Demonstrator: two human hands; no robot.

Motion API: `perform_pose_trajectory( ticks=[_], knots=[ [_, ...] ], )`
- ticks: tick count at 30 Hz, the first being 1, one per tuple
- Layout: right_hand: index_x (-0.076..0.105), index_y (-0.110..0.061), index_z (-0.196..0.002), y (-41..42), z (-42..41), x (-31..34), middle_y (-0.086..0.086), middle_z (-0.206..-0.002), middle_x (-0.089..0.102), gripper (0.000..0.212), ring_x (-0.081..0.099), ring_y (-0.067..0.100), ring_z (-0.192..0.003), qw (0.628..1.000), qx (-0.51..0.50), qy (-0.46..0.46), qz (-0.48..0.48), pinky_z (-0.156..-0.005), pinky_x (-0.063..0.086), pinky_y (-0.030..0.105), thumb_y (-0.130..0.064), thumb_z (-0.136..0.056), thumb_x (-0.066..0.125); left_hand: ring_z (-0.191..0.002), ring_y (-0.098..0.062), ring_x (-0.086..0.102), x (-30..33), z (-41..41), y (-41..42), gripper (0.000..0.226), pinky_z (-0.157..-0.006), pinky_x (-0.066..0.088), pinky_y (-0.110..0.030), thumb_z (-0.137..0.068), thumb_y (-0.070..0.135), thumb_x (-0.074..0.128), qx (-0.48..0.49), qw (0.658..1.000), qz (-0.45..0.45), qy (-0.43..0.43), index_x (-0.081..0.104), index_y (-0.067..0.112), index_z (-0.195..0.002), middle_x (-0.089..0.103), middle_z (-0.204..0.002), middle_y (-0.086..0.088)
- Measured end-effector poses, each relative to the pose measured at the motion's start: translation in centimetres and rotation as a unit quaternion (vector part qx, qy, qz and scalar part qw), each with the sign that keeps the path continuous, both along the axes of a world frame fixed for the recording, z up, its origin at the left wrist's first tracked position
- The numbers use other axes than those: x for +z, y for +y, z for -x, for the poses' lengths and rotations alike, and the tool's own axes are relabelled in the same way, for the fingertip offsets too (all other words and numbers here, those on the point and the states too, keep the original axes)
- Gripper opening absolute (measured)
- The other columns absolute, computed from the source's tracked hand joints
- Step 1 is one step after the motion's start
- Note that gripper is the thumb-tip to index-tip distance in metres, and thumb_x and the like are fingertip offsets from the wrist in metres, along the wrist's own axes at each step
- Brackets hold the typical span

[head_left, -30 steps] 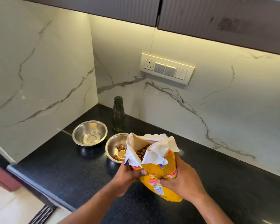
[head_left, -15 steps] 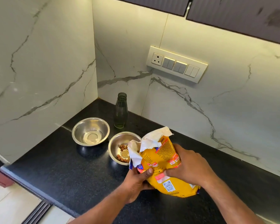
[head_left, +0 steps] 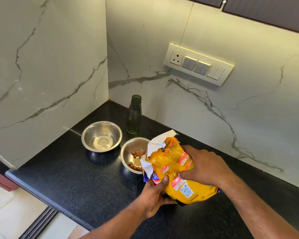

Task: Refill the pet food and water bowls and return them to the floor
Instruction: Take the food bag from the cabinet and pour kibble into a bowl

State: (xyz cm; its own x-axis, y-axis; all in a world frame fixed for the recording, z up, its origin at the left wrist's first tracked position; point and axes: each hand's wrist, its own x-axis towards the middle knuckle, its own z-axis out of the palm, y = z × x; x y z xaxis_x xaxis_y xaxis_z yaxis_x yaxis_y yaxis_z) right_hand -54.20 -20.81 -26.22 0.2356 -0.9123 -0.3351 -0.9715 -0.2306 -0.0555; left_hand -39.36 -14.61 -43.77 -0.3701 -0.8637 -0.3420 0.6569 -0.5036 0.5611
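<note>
On the desk (head_left: 67, 178): two steel bowls are set side by side.
Food bowl (head_left: 134, 155): kibble is held; touched by bag mouth.
Water bowl (head_left: 101, 135): left of it.
Food bag (head_left: 176, 169): gripped by left hand (head_left: 155, 197) below, right hand (head_left: 204, 167) on top; fingers closed on it.

head view looks down, close, onto the corner counter (head_left: 79, 183).

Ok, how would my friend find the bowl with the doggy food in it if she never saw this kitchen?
Look at the black countertop where the two marble walls meet in a corner. Two shiny steel bowls sit there in front of a green glass bottle. The food bowl is the one nearer the yellow bag, with brown kibble in it; the other bowl holds no kibble.
</note>
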Motion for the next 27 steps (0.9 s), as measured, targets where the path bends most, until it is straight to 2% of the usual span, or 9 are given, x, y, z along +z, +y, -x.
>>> perform_pose_trajectory(
  ticks=[4, 8, 12, 14, 19, 27],
  knots=[
    [0.026, -0.049, -0.151, -0.5, -0.3, 0.4, -0.014, -0.133, 0.064, 0.096, 0.065, 0.017, -0.113, 1.0, 0.008, 0.007, -0.004, -0.086, 0.055, 0.035, -0.077, -0.069, 0.069, -0.12, -0.038, 0.069, 0.4, 0.1, 0.0, 0.091, -0.085, 0.059, -0.063, -0.058, 0.046, 0.098, 0.005, 1.0, -0.006, 0.01, 0.056, 0.024, -0.135, 0.071, -0.132, -0.012],
    [0.026, -0.048, -0.151, -1.1, -0.7, 0.7, -0.013, -0.136, 0.062, 0.095, 0.065, 0.018, -0.114, 1.0, 0.023, 0.016, -0.004, -0.088, 0.055, 0.036, -0.077, -0.071, 0.069, -0.121, -0.037, 0.068, 0.6, 0.2, 0.1, 0.087, -0.085, 0.058, -0.065, -0.062, 0.046, 0.096, 0.015, 0.999, -0.011, 0.035, 0.056, 0.025, -0.136, 0.071, -0.134, -0.011],
    [0.026, -0.047, -0.152, -1.8, -1.1, 0.9, -0.011, -0.139, 0.061, 0.095, 0.065, 0.018, -0.114, 0.999, 0.032, 0.024, -0.001, -0.089, 0.055, 0.035, -0.076, -0.073, 0.069, -0.124, -0.039, 0.066, 0.8, 0.4, 0.0, 0.079, -0.095, 0.049, -0.076, -0.072, 0.043, 0.089, 0.022, 0.998, -0.022, 0.05, 0.053, 0.026, -0.14, 0.069, -0.136, -0.011],
    [0.027, -0.046, -0.152, -2.2, -1.2, 1.0, -0.011, -0.139, 0.061, 0.093, 0.066, 0.017, -0.112, 0.999, 0.039, 0.023, 0.005, -0.083, 0.053, 0.031, -0.075, -0.074, 0.069, -0.125, -0.041, 0.065, 1.0, 0.6, 0.0, 0.078, -0.099, 0.043, -0.08, -0.074, 0.043, 0.085, 0.023, 0.998, -0.032, 0.054, 0.053, 0.024, -0.142, 0.068, -0.137, -0.013],
    [0.031, -0.046, -0.149, -2.7, -1.5, 1.4, -0.011, -0.138, 0.062, 0.089, 0.067, 0.016, -0.109, 0.999, 0.044, 0.011, 0.013, -0.071, 0.045, 0.026, -0.072, -0.074, 0.071, -0.126, -0.043, 0.064, 1.6, 0.9, -0.2, 0.1, -0.098, 0.042, -0.081, -0.057, 0.047, 0.098, 0.037, 0.996, -0.041, 0.065, 0.052, 0.021, -0.143, 0.067, -0.138, -0.016],
    [0.032, -0.044, -0.151, -3.0, -1.4, 1.5, -0.009, -0.14, 0.061, 0.09, 0.065, 0.018, -0.113, 0.998, 0.056, 0.009, 0.02, -0.073, 0.043, 0.026, -0.072, -0.076, 0.07, -0.12, -0.045, 0.067, 1.9, 1.3, -0.3, 0.111, -0.094, 0.048, -0.078, -0.046, 0.047, 0.102, 0.046, 0.995, -0.059, 0.063, 0.052, 0.021, -0.141, 0.069, -0.134, -0.018]
  ],
)
